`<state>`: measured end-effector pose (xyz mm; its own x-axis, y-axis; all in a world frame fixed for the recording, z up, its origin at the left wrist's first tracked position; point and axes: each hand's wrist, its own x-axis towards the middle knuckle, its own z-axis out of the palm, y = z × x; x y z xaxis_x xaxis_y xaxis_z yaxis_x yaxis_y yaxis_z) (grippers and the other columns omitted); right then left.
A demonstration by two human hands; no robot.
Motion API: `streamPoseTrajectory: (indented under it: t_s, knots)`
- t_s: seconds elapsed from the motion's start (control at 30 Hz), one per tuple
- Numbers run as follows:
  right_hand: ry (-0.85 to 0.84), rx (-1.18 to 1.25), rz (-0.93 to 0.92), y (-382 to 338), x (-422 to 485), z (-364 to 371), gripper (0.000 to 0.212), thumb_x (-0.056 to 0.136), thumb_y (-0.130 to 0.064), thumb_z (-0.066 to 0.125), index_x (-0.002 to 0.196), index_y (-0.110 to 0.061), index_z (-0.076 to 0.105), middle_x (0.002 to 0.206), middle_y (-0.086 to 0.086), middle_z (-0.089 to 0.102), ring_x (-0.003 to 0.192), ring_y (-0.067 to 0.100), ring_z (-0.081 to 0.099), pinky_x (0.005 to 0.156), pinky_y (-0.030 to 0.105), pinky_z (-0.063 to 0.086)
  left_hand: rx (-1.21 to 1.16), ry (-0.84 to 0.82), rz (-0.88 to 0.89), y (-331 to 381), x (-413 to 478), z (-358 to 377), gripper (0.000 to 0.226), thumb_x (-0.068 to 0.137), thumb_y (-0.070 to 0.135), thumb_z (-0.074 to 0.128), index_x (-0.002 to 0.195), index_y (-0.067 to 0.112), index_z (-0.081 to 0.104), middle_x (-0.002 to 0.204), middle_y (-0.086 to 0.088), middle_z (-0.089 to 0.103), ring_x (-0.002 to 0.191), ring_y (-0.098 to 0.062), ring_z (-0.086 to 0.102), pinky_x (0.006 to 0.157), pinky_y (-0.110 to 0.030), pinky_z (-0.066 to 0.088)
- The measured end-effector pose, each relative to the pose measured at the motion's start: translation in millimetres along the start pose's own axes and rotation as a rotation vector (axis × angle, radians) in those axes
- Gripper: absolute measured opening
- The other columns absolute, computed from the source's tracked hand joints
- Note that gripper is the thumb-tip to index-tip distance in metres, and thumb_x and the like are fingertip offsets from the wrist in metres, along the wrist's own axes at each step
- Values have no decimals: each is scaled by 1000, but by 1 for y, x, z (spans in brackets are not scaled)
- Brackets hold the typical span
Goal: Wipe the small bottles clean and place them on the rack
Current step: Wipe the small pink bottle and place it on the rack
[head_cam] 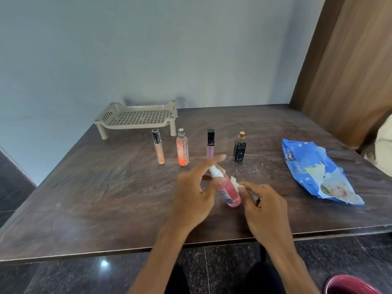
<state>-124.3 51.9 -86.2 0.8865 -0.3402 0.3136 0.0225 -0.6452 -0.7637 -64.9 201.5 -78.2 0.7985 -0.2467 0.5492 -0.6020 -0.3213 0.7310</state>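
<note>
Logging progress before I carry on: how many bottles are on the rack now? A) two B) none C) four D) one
B: the beige rack shows only its bare grid; the black perfume bottle and three others stand on the table, and the left hand holds the pink spray bottle.

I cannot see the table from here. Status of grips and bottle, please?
Left grip holds pink bottle. Right grip holds wipe at it. No bottle on rack yet. Four bottles stand before rack.

rack [137,118] back-left on table [84,187] | bottle row [210,145] before rack | packet [318,172] right
</note>
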Motion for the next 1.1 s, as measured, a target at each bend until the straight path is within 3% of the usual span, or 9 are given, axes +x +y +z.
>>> streamPoseTrajectory:
  t_s: [0.13,0.23,0.43,0.53,0.63,0.73,0.83,1.0,1.1]
  knots:
    - [-25,123,126,13,-8,-4,15,91,-37,60,101,-37,72,87,-16,67,83,-4,61,71,9,40,-50,-362,-15,9,29,-7,63,95,4,63,146,33,42,114,6,72,108,1,67,101,-17,49]
    - [-9,202,166,13,-9,-7,14,92,-39,58,100,-38,70,88,-14,69,82,4,64,71,18,43,-134,-475,1,6,31,-6,55,98,-6,54,145,20,45,129,-2,67,121,-7,63,104,-29,51]
    - [-39,391,186,0,-13,-6,15,93,-30,59,102,-40,66,82,-16,71,63,2,66,59,5,44,-400,-209,-110,10,14,11,27,101,15,54,124,7,64,126,-3,69,121,-10,64,100,-31,53]
    - [-57,465,168,-8,-17,-2,21,93,-27,59,102,-46,64,87,-15,71,70,1,68,61,9,48,-498,-44,-122,17,6,29,29,103,22,45,111,6,67,117,-4,73,116,-16,67,101,-36,52]
    - [44,404,95,-11,-19,2,23,92,-29,60,95,-52,64,87,-14,68,79,-1,64,67,17,49,-678,79,-132,23,0,47,29,105,15,40,99,3,66,108,-11,75,109,-23,70,98,-34,52]
    - [118,335,80,-7,-25,10,21,90,-27,63,101,-44,69,79,-8,64,73,5,62,63,21,49,-795,173,-146,25,-2,59,31,103,12,37,91,1,63,90,-22,70,96,-24,70,95,-32,51]
    - [114,285,83,-3,-28,14,17,90,-26,64,101,-34,75,68,-4,61,64,10,59,56,17,45,-801,240,-151,25,-3,66,32,102,14,36,91,0,63,76,-20,62,81,-26,65,91,-31,52]
    - [122,356,105,-10,-29,11,15,88,-29,66,98,-35,76,65,-2,62,63,9,59,52,10,41,-808,260,-165,23,-4,69,32,102,19,38,90,6,64,74,-10,62,66,-25,55,68,-26,47]
    - [189,334,79,-10,-32,16,16,87,-28,68,99,-34,76,65,-4,62,65,7,61,55,7,40,-788,252,-146,22,-4,68,32,102,18,37,89,13,66,71,-5,64,72,-29,57,82,-25,49]
